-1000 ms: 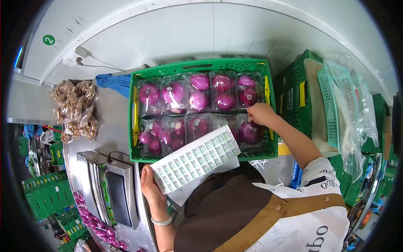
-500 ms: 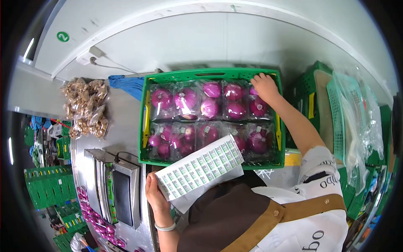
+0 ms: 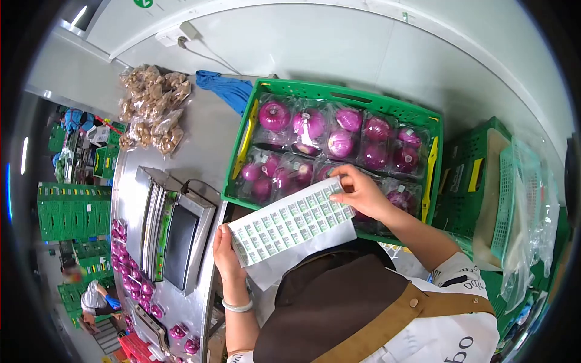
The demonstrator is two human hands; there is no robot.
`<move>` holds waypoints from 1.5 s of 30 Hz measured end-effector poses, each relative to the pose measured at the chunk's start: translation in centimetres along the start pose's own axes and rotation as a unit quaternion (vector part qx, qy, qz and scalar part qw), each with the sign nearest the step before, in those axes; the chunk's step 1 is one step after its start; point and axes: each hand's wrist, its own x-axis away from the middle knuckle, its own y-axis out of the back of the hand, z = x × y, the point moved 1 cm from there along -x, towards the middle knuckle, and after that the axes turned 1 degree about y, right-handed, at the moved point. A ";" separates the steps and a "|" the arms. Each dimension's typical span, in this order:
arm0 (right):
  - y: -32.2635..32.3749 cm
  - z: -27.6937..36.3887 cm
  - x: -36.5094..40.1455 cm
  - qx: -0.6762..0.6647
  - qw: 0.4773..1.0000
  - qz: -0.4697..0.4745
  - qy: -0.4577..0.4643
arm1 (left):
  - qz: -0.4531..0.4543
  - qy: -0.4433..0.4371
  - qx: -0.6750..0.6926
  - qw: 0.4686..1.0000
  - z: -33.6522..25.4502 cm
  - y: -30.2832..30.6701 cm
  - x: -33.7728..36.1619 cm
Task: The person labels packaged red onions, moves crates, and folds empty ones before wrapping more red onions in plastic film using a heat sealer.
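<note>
A sheet of small green-and-white printed labels (image 3: 293,225) is held out in front of my apron, a plain white sheet showing beneath it. My left hand (image 3: 229,257) grips its left end, thumb on top. At its far right corner, the fingers of my right hand (image 3: 362,195) are bent together, thumb and forefinger pinching at the sheet's edge. Just beyond the sheet stands a green crate (image 3: 387,103) holding two rows of wrapped trays of red onions (image 3: 340,144). The sheet and my right hand hide part of the near row.
Left of the crate lie bags of ginger (image 3: 151,109) and a blue cloth (image 3: 225,91). A metal weighing machine (image 3: 178,236) stands on the steel table, with more packed onions (image 3: 136,284) past it. Stacked crates (image 3: 466,175) with plastic film are at right. Another person (image 3: 97,299) is far left.
My right hand has come back from the crate's far right corner to the label sheet. My left hand still holds the sheet. The view has turned and shifted.
</note>
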 end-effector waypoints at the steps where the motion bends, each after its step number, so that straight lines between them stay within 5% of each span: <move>1: -0.4 0.6 0.0 -0.057 0.998 0.000 0.020 | 0.001 -0.007 -0.002 1.000 0.0 0.2 0.1; 3: -0.9 2.2 0.2 -0.136 0.990 -0.003 0.043 | -0.009 -0.033 -0.014 0.999 0.1 0.9 0.3; 9: -1.8 1.7 0.4 0.063 0.997 -0.018 0.034 | -0.074 -0.155 -0.153 0.973 1.0 3.3 -0.2; 11: -2.4 2.0 0.6 0.096 0.994 -0.037 0.035 | -0.146 -0.240 -0.320 0.905 0.5 3.3 -0.6; 14: -3.5 1.6 0.9 0.086 0.993 -0.045 0.069 | -0.174 -0.466 -0.497 0.711 -3.5 -2.2 2.2; 18: -5.4 2.7 1.4 0.138 0.981 -0.019 0.132 | 0.163 -0.371 -0.545 0.733 -4.4 -6.6 3.5; 23: -5.0 3.4 1.5 0.185 0.971 0.049 0.146 | 0.205 -0.145 -0.498 0.830 -5.0 -5.8 3.3; 25: -4.1 3.3 1.2 0.214 0.963 0.102 0.128 | 0.229 -0.113 -0.501 0.827 -5.2 -5.6 3.1; 28: -3.8 6.6 0.1 0.309 0.919 0.058 0.236 | 0.262 -0.109 -0.518 0.807 -5.9 -5.6 2.6; 33: -5.7 9.1 -2.2 0.462 0.744 0.237 0.421 | 0.316 -0.126 -0.536 0.773 -6.2 -7.1 2.7; 36: -6.7 7.4 -2.9 0.432 0.724 0.304 0.445 | 0.319 -0.141 -0.530 0.773 -6.1 -7.2 2.7; 40: -7.4 7.5 -1.7 0.485 0.588 0.254 0.595 | 0.315 -0.115 -0.532 0.778 -5.0 -6.0 1.9; 41: -7.3 7.0 -1.6 0.431 0.650 0.241 0.578 | 0.305 -0.108 -0.540 0.777 -4.4 -5.4 1.5; 42: -6.3 7.3 -2.4 0.266 0.786 0.261 0.493 | 0.291 -0.102 -0.549 0.777 -3.8 -4.4 0.9; 44: -3.1 10.3 -3.7 0.290 0.938 0.145 0.120 | 0.254 -0.137 -0.545 0.787 -3.2 -2.4 0.2; 45: -0.4 10.4 -5.4 0.200 0.976 0.079 0.043 | 0.234 -0.120 -0.542 0.799 -3.4 -1.7 0.3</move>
